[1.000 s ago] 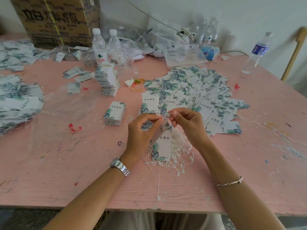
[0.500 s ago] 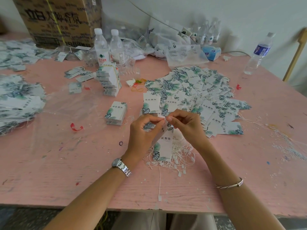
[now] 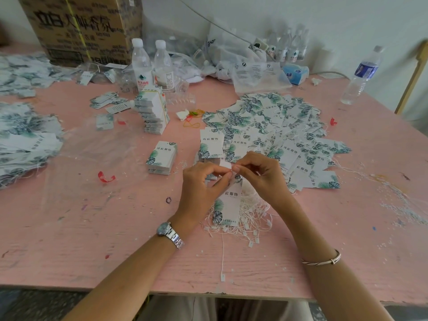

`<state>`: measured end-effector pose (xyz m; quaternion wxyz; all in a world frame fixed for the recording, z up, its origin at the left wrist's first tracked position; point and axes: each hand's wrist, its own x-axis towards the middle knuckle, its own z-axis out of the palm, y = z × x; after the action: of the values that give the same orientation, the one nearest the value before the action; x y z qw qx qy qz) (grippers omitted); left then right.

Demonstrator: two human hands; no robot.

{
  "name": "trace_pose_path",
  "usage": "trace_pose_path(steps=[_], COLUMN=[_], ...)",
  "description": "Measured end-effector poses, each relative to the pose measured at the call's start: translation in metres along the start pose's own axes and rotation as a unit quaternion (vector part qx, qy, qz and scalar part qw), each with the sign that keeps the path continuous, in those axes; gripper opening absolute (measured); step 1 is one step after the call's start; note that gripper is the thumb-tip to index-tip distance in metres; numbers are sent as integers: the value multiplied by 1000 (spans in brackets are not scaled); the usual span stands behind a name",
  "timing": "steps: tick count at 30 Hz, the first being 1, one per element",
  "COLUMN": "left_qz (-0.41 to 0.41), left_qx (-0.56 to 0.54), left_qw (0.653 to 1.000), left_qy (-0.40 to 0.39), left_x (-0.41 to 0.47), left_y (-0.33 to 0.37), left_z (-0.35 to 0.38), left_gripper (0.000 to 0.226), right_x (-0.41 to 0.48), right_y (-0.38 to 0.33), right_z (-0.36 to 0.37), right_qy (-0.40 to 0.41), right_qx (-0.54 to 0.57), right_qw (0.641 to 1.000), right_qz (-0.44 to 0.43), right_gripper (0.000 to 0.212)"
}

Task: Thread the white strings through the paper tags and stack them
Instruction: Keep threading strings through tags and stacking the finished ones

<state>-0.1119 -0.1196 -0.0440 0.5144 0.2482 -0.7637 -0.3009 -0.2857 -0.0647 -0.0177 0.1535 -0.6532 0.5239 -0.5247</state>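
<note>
Mid-task, threading step. One paper tag [image 3: 228, 205] was held upright above the table [image 3: 92, 239], just over the tangle of white strings [image 3: 251, 220].

- Left hand [image 3: 203, 181]: fingers curled round the tag's upper part, gripping it.
- Right hand [image 3: 257, 174]: thumb and forefinger pinched at the tag's top edge, meeting the left fingertips. Probably feeding a string end, though it was too fine to make out.

Progress, as judged:
- Done: a broad fan of tags [image 3: 278, 126] lay beyond the hands with string ends showing among them, likely threaded. More heaps [image 3: 23, 140] lay far left.
- Left: many strings unused, and this tag not yet set down. The end was not near.

Counts:
- Tags in hand: one.
- Neat stacks: two, a tall stack [image 3: 151, 112] and a short stack [image 3: 161, 157].
- Loose tags and strings: too many to count.
- Water bottles: two [image 3: 141, 66] by the tall stack and one [image 3: 361, 75] far right. Others at the back were unclear.
- Cardboard box [image 3: 81, 26]: one.
</note>
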Motion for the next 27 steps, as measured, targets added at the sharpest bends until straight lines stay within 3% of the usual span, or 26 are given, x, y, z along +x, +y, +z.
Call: trace_pose_path(steps=[6, 17, 27], left_qz=[-10, -30, -12], left_qx=[12, -4, 11], left_qw=[1000, 999, 999], left_qy=[-16, -41, -30], left_x=[-1, 0, 2], left_y=[-2, -3, -5], left_z=[0, 2, 2], left_gripper=[14, 19, 17], right_x=[1, 1, 0], right_y=[-1, -2, -3], right_z=[0, -5, -4], right_qy=[-5, -45, -53], right_qx=[-24, 61, 52], right_qw=[1000, 995, 995], right_qz=[-8, 69, 61], right_gripper=[7, 16, 14])
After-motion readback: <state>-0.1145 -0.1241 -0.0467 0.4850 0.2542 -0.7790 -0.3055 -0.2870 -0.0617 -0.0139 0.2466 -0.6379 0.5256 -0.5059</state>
